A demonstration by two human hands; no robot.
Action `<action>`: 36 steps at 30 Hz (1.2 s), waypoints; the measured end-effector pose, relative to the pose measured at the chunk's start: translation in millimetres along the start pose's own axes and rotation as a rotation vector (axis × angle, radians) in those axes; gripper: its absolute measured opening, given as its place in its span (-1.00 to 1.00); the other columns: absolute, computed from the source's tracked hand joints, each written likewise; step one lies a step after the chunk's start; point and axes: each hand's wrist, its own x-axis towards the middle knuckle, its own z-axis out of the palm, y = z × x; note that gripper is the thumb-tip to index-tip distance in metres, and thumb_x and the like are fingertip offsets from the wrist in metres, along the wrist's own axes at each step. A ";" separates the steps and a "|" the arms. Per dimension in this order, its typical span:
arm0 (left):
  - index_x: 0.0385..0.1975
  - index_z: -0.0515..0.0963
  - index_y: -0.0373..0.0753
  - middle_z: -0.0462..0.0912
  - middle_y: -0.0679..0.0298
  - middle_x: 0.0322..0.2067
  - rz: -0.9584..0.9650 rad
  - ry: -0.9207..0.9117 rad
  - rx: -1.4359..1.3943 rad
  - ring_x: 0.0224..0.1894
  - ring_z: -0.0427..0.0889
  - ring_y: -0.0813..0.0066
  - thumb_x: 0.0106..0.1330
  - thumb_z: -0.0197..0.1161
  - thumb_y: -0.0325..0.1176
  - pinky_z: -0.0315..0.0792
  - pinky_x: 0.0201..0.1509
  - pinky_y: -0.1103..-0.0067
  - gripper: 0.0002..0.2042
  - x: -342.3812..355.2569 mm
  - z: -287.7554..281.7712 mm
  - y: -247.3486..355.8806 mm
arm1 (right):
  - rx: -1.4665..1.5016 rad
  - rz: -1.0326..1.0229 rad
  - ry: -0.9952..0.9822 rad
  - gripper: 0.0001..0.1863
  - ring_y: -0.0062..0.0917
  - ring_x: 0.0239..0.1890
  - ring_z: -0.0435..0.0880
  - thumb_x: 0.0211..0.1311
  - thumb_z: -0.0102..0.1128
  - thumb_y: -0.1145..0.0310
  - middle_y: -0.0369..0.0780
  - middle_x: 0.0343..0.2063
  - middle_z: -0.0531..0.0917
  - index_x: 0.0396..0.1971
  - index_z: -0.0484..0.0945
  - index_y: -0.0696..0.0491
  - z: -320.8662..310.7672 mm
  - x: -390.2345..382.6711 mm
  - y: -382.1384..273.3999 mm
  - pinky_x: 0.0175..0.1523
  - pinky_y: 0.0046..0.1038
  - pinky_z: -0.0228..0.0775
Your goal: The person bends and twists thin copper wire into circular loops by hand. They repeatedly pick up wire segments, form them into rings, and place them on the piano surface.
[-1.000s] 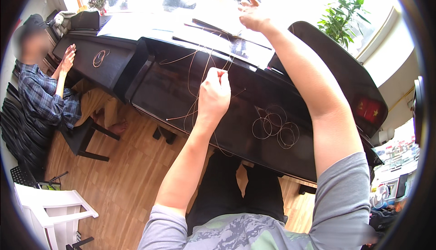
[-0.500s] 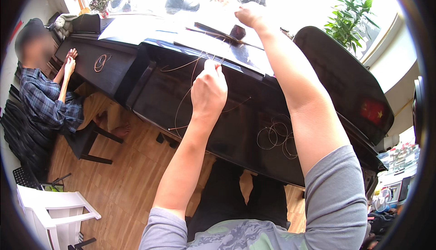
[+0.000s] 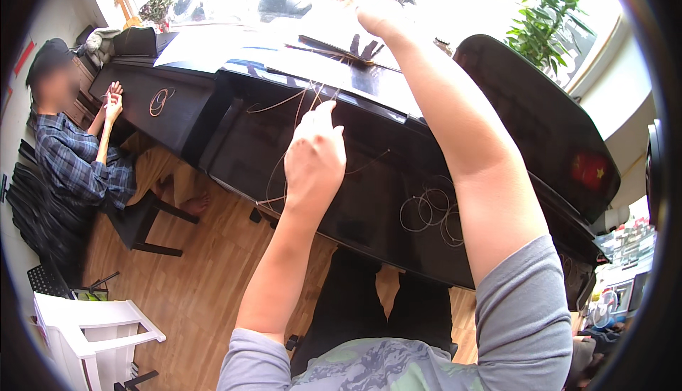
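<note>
My left hand (image 3: 315, 155) is over the front of a long black glossy body (image 3: 249, 135). Its index finger reaches up and the thumb stands apart from it. The fingertips are by several thin strings (image 3: 284, 98) that come over the edge and hang in loose curves. Whether they touch one is too fine to make out. My right hand (image 3: 375, 20) stretches far over the bright top, its fingers washed out by glare. A dark reflection (image 3: 366, 49) shows on the surface below it. Several loose coils of thin wire (image 3: 430, 210) lie on the black front, right of my left hand.
At the left a person in a plaid shirt (image 3: 64, 156) sits at a black surface with a copper-coloured coil (image 3: 162, 102). A black curved panel (image 3: 540, 135) rises at the right, near a green plant (image 3: 547, 22). A white stand (image 3: 92, 327) is at lower left.
My left hand has loosened from a closed grip, lowered slightly and shifted left, with the index finger now stretched out. The right hand has moved a little left.
</note>
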 end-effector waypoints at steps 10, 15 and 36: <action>-0.38 0.58 -0.25 0.53 0.27 -0.50 0.229 0.156 -0.128 -0.41 0.48 0.37 0.09 0.26 -0.62 0.38 -0.28 0.51 -0.86 -113.9 -25.6 22.6 | 0.566 -0.320 0.310 -0.81 -0.24 -0.33 0.63 0.19 0.08 0.47 -0.15 -0.35 0.66 -0.22 0.60 0.05 -114.6 -311.0 -44.5 -0.21 -0.34 0.47; -0.43 0.59 -0.22 0.53 0.30 -0.51 0.245 -0.091 -0.330 -0.40 0.49 0.36 0.00 0.32 -0.58 0.38 -0.27 0.50 -0.86 -166.1 16.8 54.6 | 0.985 0.151 0.251 -0.88 -0.26 -0.40 0.66 0.11 0.18 0.53 -0.13 -0.42 0.68 -0.32 0.61 0.10 -60.5 -460.3 -50.6 -0.30 -0.40 0.50; -0.47 0.56 -0.26 0.37 0.33 -0.66 0.454 -0.066 -0.216 -0.56 0.33 0.41 -0.02 0.29 -0.64 0.25 -0.40 0.52 -0.86 -181.8 119.0 130.2 | 0.289 1.097 0.510 -0.90 -0.28 -0.42 0.60 0.08 0.22 0.45 -0.19 -0.50 0.59 -0.36 0.57 0.06 44.0 -680.7 82.0 -0.34 -0.35 0.44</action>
